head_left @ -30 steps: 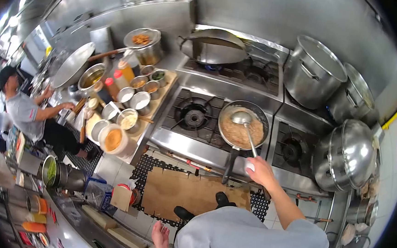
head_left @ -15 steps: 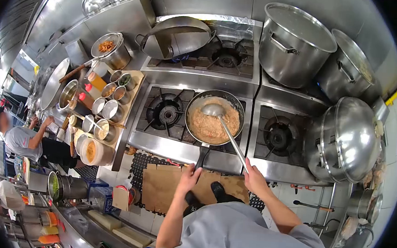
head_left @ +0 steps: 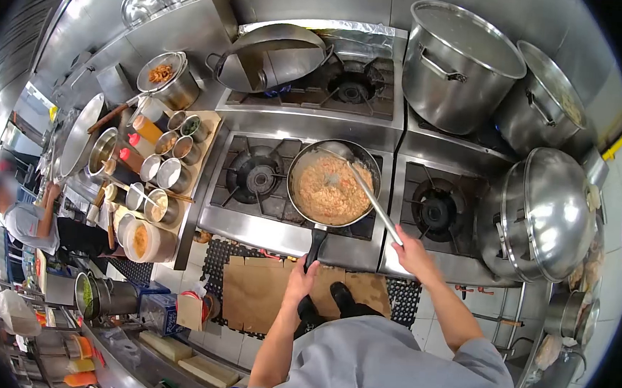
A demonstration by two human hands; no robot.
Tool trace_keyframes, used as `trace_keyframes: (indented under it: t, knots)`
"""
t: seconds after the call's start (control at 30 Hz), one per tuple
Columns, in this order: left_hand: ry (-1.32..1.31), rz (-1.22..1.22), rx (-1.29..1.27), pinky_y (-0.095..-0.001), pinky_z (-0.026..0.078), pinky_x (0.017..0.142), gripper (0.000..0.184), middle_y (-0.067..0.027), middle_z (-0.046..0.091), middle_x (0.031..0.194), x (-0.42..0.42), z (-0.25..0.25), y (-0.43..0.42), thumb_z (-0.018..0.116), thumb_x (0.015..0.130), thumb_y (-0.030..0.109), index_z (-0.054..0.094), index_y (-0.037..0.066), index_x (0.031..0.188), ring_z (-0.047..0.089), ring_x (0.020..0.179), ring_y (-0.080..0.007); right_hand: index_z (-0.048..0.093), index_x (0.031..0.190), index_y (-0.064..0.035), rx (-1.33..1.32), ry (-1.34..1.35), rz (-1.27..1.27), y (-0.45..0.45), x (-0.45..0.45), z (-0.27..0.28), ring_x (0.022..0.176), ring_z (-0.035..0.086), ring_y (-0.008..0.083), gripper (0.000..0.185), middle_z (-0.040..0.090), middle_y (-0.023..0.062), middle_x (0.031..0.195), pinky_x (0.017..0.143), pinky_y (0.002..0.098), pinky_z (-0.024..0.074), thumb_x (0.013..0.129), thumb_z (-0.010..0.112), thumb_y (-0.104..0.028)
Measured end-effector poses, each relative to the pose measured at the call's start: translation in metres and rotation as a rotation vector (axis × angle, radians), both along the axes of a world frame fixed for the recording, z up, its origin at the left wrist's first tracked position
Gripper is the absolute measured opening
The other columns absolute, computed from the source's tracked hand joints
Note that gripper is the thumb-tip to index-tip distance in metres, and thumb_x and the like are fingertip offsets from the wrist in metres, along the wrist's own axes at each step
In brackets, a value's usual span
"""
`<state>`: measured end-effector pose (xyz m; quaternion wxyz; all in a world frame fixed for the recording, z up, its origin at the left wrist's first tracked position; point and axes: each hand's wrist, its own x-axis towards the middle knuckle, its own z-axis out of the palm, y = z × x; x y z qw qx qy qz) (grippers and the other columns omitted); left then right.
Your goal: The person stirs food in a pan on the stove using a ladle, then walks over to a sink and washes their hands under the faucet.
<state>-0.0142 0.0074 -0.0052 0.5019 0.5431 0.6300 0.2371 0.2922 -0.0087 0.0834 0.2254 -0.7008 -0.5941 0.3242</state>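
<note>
A frying pan (head_left: 377, 177) sits on the front middle burner, filled with a creamy, orange-tinged rice-like food (head_left: 329, 188). My left hand (head_left: 300, 283) is closed around the pan's black handle. In my right hand (head_left: 416, 256) is the end of a long metal ladle (head_left: 369, 189), which slants up and left over the pan. The ladle's bowl lies at the far side of the pan, partly sunk in the food.
A bare burner (head_left: 260, 180) lies left of the pan, another (head_left: 436, 210) to the right. Tall stockpots (head_left: 458, 74) and a large domed steel lid (head_left: 558, 211) stand right. A wok (head_left: 277, 58) rests behind. Sauce containers (head_left: 152, 244) crowd the left board; a co-worker (head_left: 28, 221) stands beyond.
My right hand has moved up and right, and the ladle's bowl has gone from above the food to the pan's far edge. My left hand stays on the handle.
</note>
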Motion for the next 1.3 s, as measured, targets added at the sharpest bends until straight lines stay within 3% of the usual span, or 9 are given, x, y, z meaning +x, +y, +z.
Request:
trace_keyframes:
  t: [0.07, 0.17, 0.33, 0.53, 0.8, 0.87, 0.93, 1.03, 1.3]
  knots:
    - [0.001, 0.013, 0.022, -0.0352, 0.047, 0.067, 0.048, -0.0154, 0.061, 0.076, 0.001, -0.001, -0.003, 0.055, 0.088, 0.04, 0.051, 0.003, 0.117, 0.06, 0.07, -0.025, 0.041, 0.132, -0.0032, -0.013, 0.017, 0.031, 0.0, -0.003, 0.003, 0.085, 0.058, 0.0417, 0.051, 0.059, 0.0284, 0.098, 0.076, 0.0405, 0.0461, 0.085, 0.058, -0.015]
    - [-0.024, -0.013, -0.019, -0.0364, 0.047, 0.076, 0.052, -0.0201, 0.063, 0.09, -0.005, -0.015, 0.004, 0.054, 0.088, 0.041, 0.049, 0.001, 0.121, 0.062, 0.085, -0.0301, 0.045, 0.131, -0.0082, -0.122, 0.128, 0.154, -0.012, 0.015, 0.029, 0.088, 0.062, 0.036, 0.051, 0.061, 0.0231, 0.103, 0.078, 0.0376, 0.0466, 0.083, 0.062, -0.017]
    - [-0.054, -0.032, -0.016, -0.0388, 0.04, 0.094, 0.061, -0.0293, 0.052, 0.118, -0.007, -0.037, 0.002, 0.053, 0.087, 0.043, 0.044, -0.003, 0.126, 0.049, 0.114, -0.0393, 0.043, 0.13, -0.0036, -0.047, 0.019, 0.101, 0.002, 0.026, 0.037, 0.08, 0.059, 0.0387, 0.05, 0.06, 0.0254, 0.093, 0.073, 0.0391, 0.0459, 0.084, 0.059, -0.014]
    - [-0.044, -0.019, -0.037, -0.0374, 0.043, 0.088, 0.058, -0.0266, 0.058, 0.109, -0.003, -0.02, 0.005, 0.055, 0.087, 0.042, 0.046, -0.002, 0.125, 0.055, 0.105, -0.0367, 0.042, 0.131, -0.004, 0.117, -0.122, 0.256, 0.014, 0.02, 0.002, 0.079, 0.057, 0.0415, 0.049, 0.059, 0.0263, 0.089, 0.071, 0.0438, 0.0444, 0.085, 0.057, -0.013]
    - [-0.07, -0.012, -0.032, -0.0348, 0.046, 0.08, 0.057, -0.0207, 0.062, 0.094, -0.004, -0.032, 0.002, 0.057, 0.087, 0.04, 0.047, -0.001, 0.125, 0.061, 0.09, -0.0288, 0.044, 0.13, -0.0063, -0.156, 0.001, 0.253, -0.072, 0.032, 0.099, 0.08, 0.058, 0.0398, 0.048, 0.06, 0.0256, 0.09, 0.073, 0.0396, 0.0454, 0.085, 0.058, -0.017]
    - [-0.088, -0.007, -0.062, -0.0306, 0.047, 0.067, 0.053, -0.0122, 0.062, 0.082, -0.003, -0.021, 0.003, 0.057, 0.087, 0.04, 0.049, 0.0, 0.122, 0.06, 0.073, -0.0202, 0.045, 0.13, -0.0066, -0.147, 0.066, 0.211, -0.078, 0.031, 0.109, 0.08, 0.059, 0.0391, 0.048, 0.06, 0.0255, 0.09, 0.074, 0.0385, 0.0455, 0.085, 0.058, -0.017]
    - [-0.168, -0.002, -0.107, -0.0281, 0.045, 0.06, 0.05, -0.0085, 0.06, 0.077, -0.002, -0.008, 0.004, 0.057, 0.088, 0.04, 0.05, 0.001, 0.12, 0.057, 0.065, -0.0156, 0.045, 0.13, -0.0063, -0.421, -0.026, 0.186, -0.07, 0.025, 0.119, 0.085, 0.058, 0.0388, 0.048, 0.06, 0.0252, 0.093, 0.078, 0.0385, 0.0452, 0.085, 0.058, -0.018]
    - [-0.275, 0.027, -0.192, -0.0242, 0.041, 0.049, 0.044, -0.0037, 0.056, 0.071, 0.001, 0.015, 0.001, 0.054, 0.09, 0.039, 0.052, 0.003, 0.116, 0.051, 0.054, -0.0096, 0.045, 0.131, -0.0065, -0.146, -0.136, 0.197, -0.063, 0.022, 0.087, 0.087, 0.057, 0.0403, 0.048, 0.06, 0.0248, 0.093, 0.079, 0.0406, 0.0445, 0.086, 0.057, -0.017]
    - [-0.3, 0.036, -0.226, -0.0238, 0.038, 0.043, 0.039, -0.0023, 0.054, 0.071, -0.001, 0.01, -0.009, 0.046, 0.094, 0.038, 0.049, 0.007, 0.117, 0.046, 0.046, -0.0086, 0.038, 0.134, -0.0049, -0.017, -0.192, 0.002, -0.052, 0.006, 0.0, 0.08, 0.056, 0.0416, 0.049, 0.058, 0.0231, 0.087, 0.073, 0.0441, 0.0448, 0.088, 0.053, -0.015]
